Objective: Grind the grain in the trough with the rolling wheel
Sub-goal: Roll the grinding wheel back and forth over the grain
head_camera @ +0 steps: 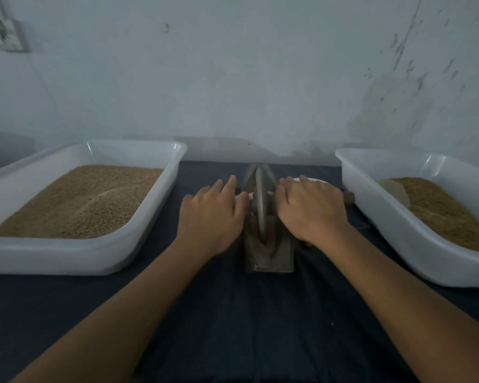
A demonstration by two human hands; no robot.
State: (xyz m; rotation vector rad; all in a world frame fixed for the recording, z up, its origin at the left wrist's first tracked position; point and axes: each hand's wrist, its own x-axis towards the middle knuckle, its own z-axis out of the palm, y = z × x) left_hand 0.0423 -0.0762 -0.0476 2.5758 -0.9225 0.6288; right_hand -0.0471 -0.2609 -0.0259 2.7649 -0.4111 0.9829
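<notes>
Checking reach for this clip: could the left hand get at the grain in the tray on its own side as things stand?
Probably yes. The left hand rests on the wheel's axle beside the left tray, whose top is open with grain exposed. Only the tray's low wall lies between, and nothing covers it.

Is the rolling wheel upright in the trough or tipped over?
Upright: the rolling wheel stands on edge inside the trough, between both hands.

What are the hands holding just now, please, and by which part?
The grey stone rolling wheel, by its pale axle: left hand and right hand each on one end.
</notes>
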